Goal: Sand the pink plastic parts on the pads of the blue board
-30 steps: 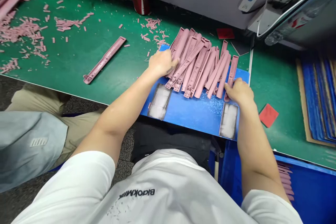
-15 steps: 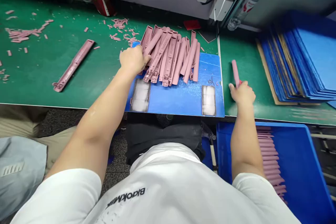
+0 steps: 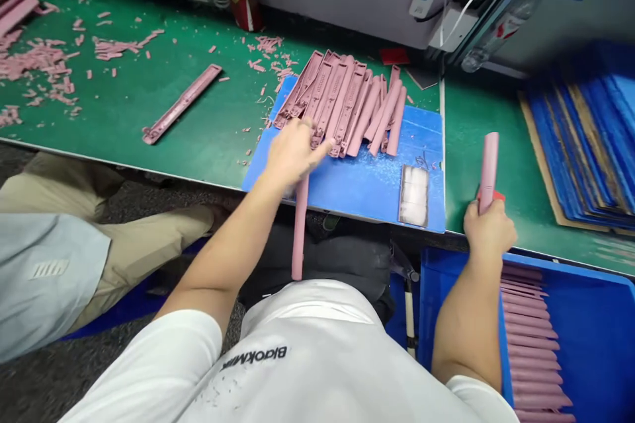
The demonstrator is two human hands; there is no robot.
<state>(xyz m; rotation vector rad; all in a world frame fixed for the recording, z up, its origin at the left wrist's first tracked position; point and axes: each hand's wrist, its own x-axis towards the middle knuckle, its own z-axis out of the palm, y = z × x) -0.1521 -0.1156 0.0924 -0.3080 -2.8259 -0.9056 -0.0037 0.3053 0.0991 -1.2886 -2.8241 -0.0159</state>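
Note:
My left hand (image 3: 296, 151), a little blurred, is over the near left side of the pile of pink plastic strips (image 3: 347, 106). From under its palm one long pink strip (image 3: 300, 231) points down past the table edge towards my lap; the fingers are closed round its far end, with one digit stretched out to the right. At the right, my right hand (image 3: 491, 231) grips another pink strip (image 3: 489, 165) by its near end and holds it upright. A small red object (image 3: 497, 195) shows behind those fingers; its kind is hidden.
The pile lies on a blue board (image 3: 367, 188) with a worn pale pad (image 3: 413, 195). A single strip (image 3: 183, 102) and pink scraps (image 3: 40, 66) lie leftward on the green table. Blue sheets (image 3: 585, 145) are stacked right. A blue bin (image 3: 595, 330) holds strips. Another person's leg (image 3: 149, 258) is at left.
My left hand has drawn back from the pile with a strip, which now points towards me. My right hand has come nearer, still holding its strip. The view has shifted left.

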